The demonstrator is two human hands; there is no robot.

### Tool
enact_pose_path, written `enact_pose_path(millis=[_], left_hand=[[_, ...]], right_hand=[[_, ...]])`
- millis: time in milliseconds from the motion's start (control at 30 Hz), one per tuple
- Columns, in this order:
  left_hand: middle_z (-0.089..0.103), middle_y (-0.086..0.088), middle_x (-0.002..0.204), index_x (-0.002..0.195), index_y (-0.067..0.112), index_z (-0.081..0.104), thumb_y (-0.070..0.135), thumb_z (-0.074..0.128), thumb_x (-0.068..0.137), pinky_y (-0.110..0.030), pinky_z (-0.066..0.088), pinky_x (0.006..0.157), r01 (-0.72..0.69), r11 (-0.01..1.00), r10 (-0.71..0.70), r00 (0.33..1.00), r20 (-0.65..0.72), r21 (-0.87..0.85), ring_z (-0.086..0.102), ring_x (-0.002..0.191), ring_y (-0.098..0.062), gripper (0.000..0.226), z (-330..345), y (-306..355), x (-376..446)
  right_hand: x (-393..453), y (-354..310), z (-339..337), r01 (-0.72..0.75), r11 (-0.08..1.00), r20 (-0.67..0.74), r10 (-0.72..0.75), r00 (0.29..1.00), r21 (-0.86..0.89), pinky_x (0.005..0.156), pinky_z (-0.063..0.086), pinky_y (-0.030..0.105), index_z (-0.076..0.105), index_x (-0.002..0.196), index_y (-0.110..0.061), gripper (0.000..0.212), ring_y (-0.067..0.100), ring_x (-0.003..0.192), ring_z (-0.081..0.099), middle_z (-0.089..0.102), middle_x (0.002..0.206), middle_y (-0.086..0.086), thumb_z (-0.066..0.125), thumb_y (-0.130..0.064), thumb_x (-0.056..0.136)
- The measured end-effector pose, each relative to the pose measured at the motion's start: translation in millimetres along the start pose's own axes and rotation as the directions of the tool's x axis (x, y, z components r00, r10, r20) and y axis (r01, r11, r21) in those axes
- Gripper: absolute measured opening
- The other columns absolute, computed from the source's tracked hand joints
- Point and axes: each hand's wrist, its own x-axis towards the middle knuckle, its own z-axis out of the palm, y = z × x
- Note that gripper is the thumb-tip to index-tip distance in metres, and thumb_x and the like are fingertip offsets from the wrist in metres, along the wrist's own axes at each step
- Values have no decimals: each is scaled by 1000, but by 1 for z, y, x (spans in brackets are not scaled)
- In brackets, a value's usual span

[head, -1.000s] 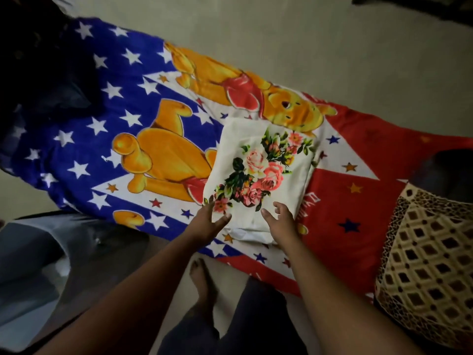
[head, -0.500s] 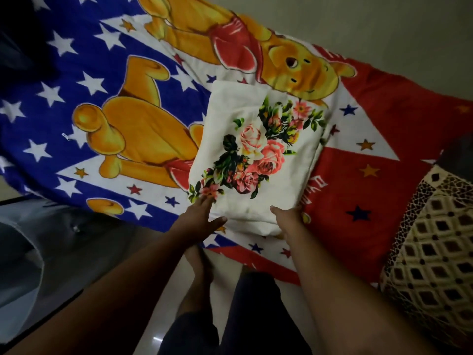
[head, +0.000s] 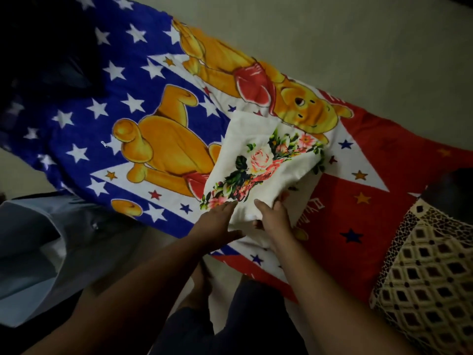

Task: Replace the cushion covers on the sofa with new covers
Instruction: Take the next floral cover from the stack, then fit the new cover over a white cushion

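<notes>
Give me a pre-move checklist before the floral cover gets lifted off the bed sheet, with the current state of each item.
1. Right hand grips the floral cover at its near edge: ok.
2. Left hand has a hold on the cover: not ok, fingers lie straight against the near edge.
3. Cover's right side is raised off the cartoon bed sheet: ok.
4. Nothing rests on top of the cover: ok.
5. Patterned cushion lies apart from the cover: ok.
6. Cover's opening is found and faces the person: cannot tell.
</notes>
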Motion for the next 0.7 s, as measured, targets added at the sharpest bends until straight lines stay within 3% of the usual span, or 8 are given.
enact_pose_path(millis=[67, 167, 267, 367, 433, 500, 600, 700], left_hand=[[42, -3, 159, 160, 21, 24, 60, 68, 87, -42, 41, 112, -36, 999, 34, 995, -94, -19, 43, 141, -24, 93, -17, 10, -17], [65, -5, 133, 139, 20, 54, 36, 68, 94, -33, 48, 90, -71, 986, 26, 960, -279, -151, 61, 119, -25, 50, -47, 16, -44], [72, 0, 121, 129, 23, 65, 21, 60, 98, -31, 50, 81, -11, 938, -136, 908, -397, -346, 66, 107, -22, 32, -77, 11, -84], [69, 8, 116, 123, 26, 67, 16, 56, 102, -29, 53, 85, -47, 760, -270, 885, -380, -649, 64, 105, -11, 26, -99, 2, -132], [71, 8, 108, 111, 31, 70, 17, 54, 101, -33, 57, 85, -108, 645, -337, 848, -408, -756, 67, 102, -13, 22, -107, -6, -170], [74, 8, 97, 98, 33, 73, 26, 54, 98, -36, 58, 82, -184, 564, -395, 796, -458, -805, 69, 95, -16, 20, -107, -16, -207], [76, 1, 102, 109, 24, 75, 31, 52, 99, -42, 58, 88, -280, 427, -475, 740, -477, -860, 70, 100, -21, 25, -95, -34, -267], [74, -10, 109, 115, 16, 72, 38, 54, 97, -39, 55, 91, -373, 333, -543, 675, -500, -866, 69, 105, -25, 34, -74, -50, -326]], right_hand=[[-29, -20, 17, 117, 993, 118, -115, 986, -9, 70, 60, 34, 64, 122, -12, 33, 23, 94, 71, 72, 110, 5, 72, -24, 93], [-69, -42, 37, 306, 946, 249, -274, 929, -103, 94, 56, 39, 65, 127, -11, 38, 20, 109, 68, 71, 119, 4, 70, -30, 95], [-110, -59, 51, 395, 917, 310, -358, 881, -62, 88, 55, 21, 64, 128, -13, 31, 11, 108, 67, 71, 120, 1, 60, -29, 101], [-151, -66, 62, 474, 880, 356, -435, 827, -27, 78, 56, 24, 66, 110, -15, 17, 16, 98, 70, 72, 107, 7, 51, -21, 105], [-172, -58, 72, 570, 816, 401, -492, 773, -98, 84, 55, 21, 63, 111, -22, 12, 12, 106, 67, 69, 108, -5, 53, -20, 105], [-190, -42, 82, 657, 725, 484, -508, 713, -207, 90, 53, 26, 55, 122, -28, 26, 17, 115, 63, 64, 115, -9, 63, -35, 99], [-214, -7, 102, 782, 490, 544, -565, 621, -384, 92, 52, 37, 49, 129, -24, 73, 19, 112, 59, 60, 123, 0, 65, -74, 79], [-235, 27, 125, 780, 165, 551, -620, 558, -604, 92, 50, 43, 49, 133, -17, 66, 26, 117, 53, 53, 132, 7, 65, -62, 87]])
